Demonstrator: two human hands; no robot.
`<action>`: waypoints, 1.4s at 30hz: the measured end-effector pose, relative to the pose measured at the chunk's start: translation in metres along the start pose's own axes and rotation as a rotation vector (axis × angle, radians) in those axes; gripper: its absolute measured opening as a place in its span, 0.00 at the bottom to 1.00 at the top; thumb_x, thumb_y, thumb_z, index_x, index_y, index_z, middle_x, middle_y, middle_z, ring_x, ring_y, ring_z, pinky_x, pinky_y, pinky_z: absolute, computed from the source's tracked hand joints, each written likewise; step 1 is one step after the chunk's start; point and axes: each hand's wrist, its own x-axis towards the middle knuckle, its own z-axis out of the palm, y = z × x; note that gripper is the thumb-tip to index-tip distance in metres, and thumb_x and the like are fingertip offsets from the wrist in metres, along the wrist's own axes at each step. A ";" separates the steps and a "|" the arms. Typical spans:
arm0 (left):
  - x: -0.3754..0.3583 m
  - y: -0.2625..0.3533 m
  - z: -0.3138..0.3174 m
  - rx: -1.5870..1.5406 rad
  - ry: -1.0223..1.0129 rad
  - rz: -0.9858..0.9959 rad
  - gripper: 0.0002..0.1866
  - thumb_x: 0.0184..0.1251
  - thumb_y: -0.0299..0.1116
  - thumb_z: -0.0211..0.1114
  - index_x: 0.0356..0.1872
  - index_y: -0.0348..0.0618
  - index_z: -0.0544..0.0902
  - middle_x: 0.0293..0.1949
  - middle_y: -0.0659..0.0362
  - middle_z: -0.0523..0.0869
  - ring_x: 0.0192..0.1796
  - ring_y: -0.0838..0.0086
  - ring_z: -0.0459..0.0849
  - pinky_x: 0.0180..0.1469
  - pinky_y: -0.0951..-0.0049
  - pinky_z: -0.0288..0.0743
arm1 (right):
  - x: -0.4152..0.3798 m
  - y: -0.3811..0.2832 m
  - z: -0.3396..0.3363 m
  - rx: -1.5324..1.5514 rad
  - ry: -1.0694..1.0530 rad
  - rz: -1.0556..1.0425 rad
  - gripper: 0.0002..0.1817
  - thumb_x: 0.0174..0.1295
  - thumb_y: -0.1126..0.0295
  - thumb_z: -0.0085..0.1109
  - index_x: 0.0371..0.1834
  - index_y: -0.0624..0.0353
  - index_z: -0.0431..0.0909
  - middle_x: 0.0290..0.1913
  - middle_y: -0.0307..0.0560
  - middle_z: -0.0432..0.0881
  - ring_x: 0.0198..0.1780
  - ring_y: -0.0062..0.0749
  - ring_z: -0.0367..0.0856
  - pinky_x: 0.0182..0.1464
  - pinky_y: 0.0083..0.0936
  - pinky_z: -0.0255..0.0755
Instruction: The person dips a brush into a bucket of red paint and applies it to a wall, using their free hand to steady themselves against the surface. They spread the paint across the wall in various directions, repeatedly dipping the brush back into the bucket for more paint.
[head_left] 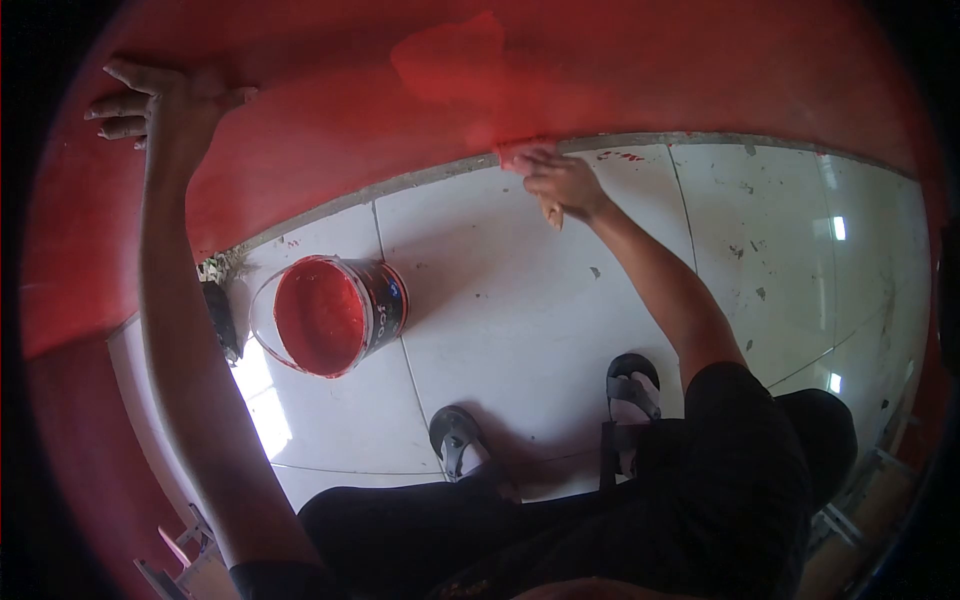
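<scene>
My right hand (562, 182) is closed around a paintbrush (552, 214), its pale wooden handle end poking out below the fingers. The brush's red-coated head is mostly covered by the fingers and meets the bottom of the red wall (330, 140), just above the floor. A brighter, wet-looking red patch (455, 58) spreads on the wall above it. My left hand (170, 105) is against the wall at the far left, its fingers spread and nothing in them. Between my arms a bucket (385, 300) of red paint (322, 315) stands on the floor.
A grey strip (430, 178) runs along the wall's base. White floor tiles (510, 290) carry flakes and red drips. My sandalled feet (458, 440) are below. A dark bag-like object (220, 320) lies left of the bucket, partly behind my left arm. Furniture legs (840, 522) show lower right.
</scene>
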 end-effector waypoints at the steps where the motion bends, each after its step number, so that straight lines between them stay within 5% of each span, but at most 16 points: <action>1: -0.001 0.000 0.000 -0.010 0.013 0.027 0.87 0.43 0.52 0.89 0.75 0.31 0.15 0.67 0.09 0.14 0.72 0.08 0.22 0.74 0.22 0.42 | 0.005 0.002 -0.011 0.004 -0.003 0.000 0.03 0.61 0.65 0.62 0.30 0.46 0.82 0.66 0.34 0.82 0.68 0.34 0.81 0.57 0.34 0.84; 3: 0.002 -0.001 0.002 0.006 0.008 0.009 0.88 0.42 0.53 0.89 0.75 0.31 0.15 0.68 0.11 0.15 0.73 0.10 0.21 0.74 0.21 0.41 | 0.026 -0.003 -0.055 -0.033 0.237 -0.084 0.06 0.52 0.65 0.67 0.26 0.51 0.79 0.61 0.39 0.86 0.64 0.40 0.85 0.61 0.35 0.82; 8: 0.008 -0.011 0.012 0.070 0.014 0.006 0.89 0.41 0.56 0.89 0.74 0.28 0.15 0.70 0.12 0.15 0.73 0.11 0.19 0.74 0.21 0.40 | 0.053 -0.015 -0.143 -0.126 0.681 -0.142 0.11 0.48 0.69 0.70 0.20 0.50 0.74 0.58 0.37 0.89 0.60 0.38 0.87 0.63 0.39 0.82; 11: 0.008 -0.011 0.012 0.031 -0.010 -0.029 0.89 0.41 0.57 0.89 0.74 0.27 0.15 0.69 0.12 0.15 0.73 0.11 0.18 0.74 0.21 0.39 | 0.050 -0.005 -0.140 -0.163 0.662 -0.149 0.11 0.49 0.68 0.70 0.20 0.49 0.74 0.62 0.39 0.87 0.66 0.37 0.84 0.67 0.42 0.79; 16: 0.005 -0.006 0.007 0.081 0.016 -0.007 0.87 0.43 0.58 0.87 0.76 0.30 0.17 0.69 0.09 0.17 0.72 0.07 0.24 0.72 0.21 0.48 | -0.005 0.010 -0.041 -0.383 0.370 -0.172 0.07 0.56 0.63 0.65 0.25 0.46 0.77 0.68 0.39 0.83 0.70 0.32 0.80 0.72 0.38 0.73; 18: 0.007 -0.009 0.009 0.091 0.016 -0.010 0.87 0.43 0.58 0.87 0.76 0.31 0.16 0.69 0.10 0.17 0.72 0.07 0.24 0.73 0.21 0.48 | -0.029 0.008 -0.010 -0.228 0.105 -0.097 0.06 0.61 0.62 0.62 0.28 0.46 0.79 0.69 0.38 0.81 0.69 0.31 0.81 0.72 0.36 0.74; 26: 0.003 -0.004 0.006 0.069 0.036 -0.018 0.87 0.43 0.58 0.87 0.76 0.31 0.17 0.69 0.10 0.16 0.73 0.08 0.24 0.73 0.22 0.48 | -0.044 -0.007 0.009 -0.017 -0.003 0.019 0.06 0.62 0.61 0.62 0.30 0.46 0.82 0.66 0.37 0.84 0.68 0.32 0.81 0.67 0.35 0.78; 32: 0.002 -0.001 0.003 0.047 0.012 -0.004 0.87 0.44 0.57 0.87 0.76 0.31 0.16 0.69 0.10 0.16 0.73 0.09 0.24 0.73 0.22 0.49 | 0.002 0.020 -0.049 0.089 0.173 0.003 0.05 0.51 0.65 0.65 0.25 0.51 0.79 0.58 0.37 0.88 0.62 0.34 0.86 0.57 0.31 0.83; 34: 0.003 -0.002 0.002 0.034 -0.002 0.001 0.88 0.41 0.55 0.89 0.75 0.28 0.16 0.68 0.10 0.15 0.72 0.11 0.16 0.73 0.19 0.40 | 0.019 0.014 -0.089 0.081 0.304 -0.040 0.06 0.50 0.67 0.66 0.23 0.51 0.77 0.58 0.38 0.88 0.62 0.35 0.86 0.57 0.31 0.84; 38: 0.014 -0.026 0.024 0.046 0.059 0.052 0.89 0.40 0.54 0.90 0.76 0.30 0.17 0.69 0.11 0.16 0.72 0.11 0.17 0.74 0.19 0.39 | 0.050 -0.010 -0.167 -0.016 0.635 -0.082 0.11 0.48 0.71 0.69 0.18 0.52 0.74 0.57 0.39 0.90 0.62 0.38 0.87 0.61 0.36 0.84; 42: 0.008 -0.014 0.014 0.050 0.090 0.049 0.89 0.39 0.55 0.90 0.77 0.32 0.18 0.69 0.10 0.18 0.72 0.10 0.19 0.74 0.19 0.40 | 0.064 -0.011 -0.190 -0.221 0.731 -0.170 0.13 0.50 0.70 0.70 0.18 0.51 0.72 0.58 0.38 0.90 0.63 0.36 0.87 0.65 0.36 0.82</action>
